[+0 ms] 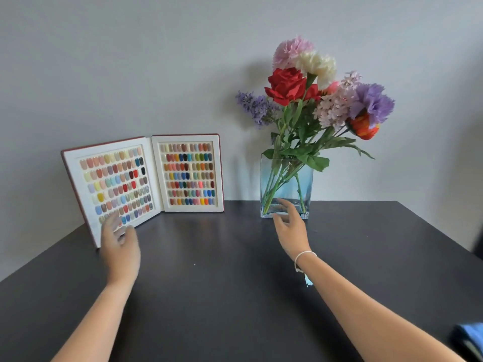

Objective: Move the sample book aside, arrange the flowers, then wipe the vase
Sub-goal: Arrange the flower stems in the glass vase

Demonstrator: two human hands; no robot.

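From my remote seat, the nearest thing I saw was a blue cloth at about four o'clock, cut off by the frame edge on the dark table. Both bare forearms reached forward over the tabletop. The right wrist wore a thin white bracelet with a pale blue tassel hanging from it. The left hand, toward ten o'clock, was blurred; its fingers looked loosely spread and gripped nothing, and its fingertips overlapped the lower near corner of the sample book, though I could not tell whether they touched it. The right hand, toward one o'clock, was spread with relaxed fingers right in front of the base of the vase; contact with the glass was not clear to me either. The sample book stood open and upright at eleven o'clock by the wall, its two white pages filled with rows of colored nail chips. The square clear glass vase stood at one o'clock near the table's far edge, well apart from the book, holding the flowers: red, pink, cream, purple, lilac and orange blooms on green stems.
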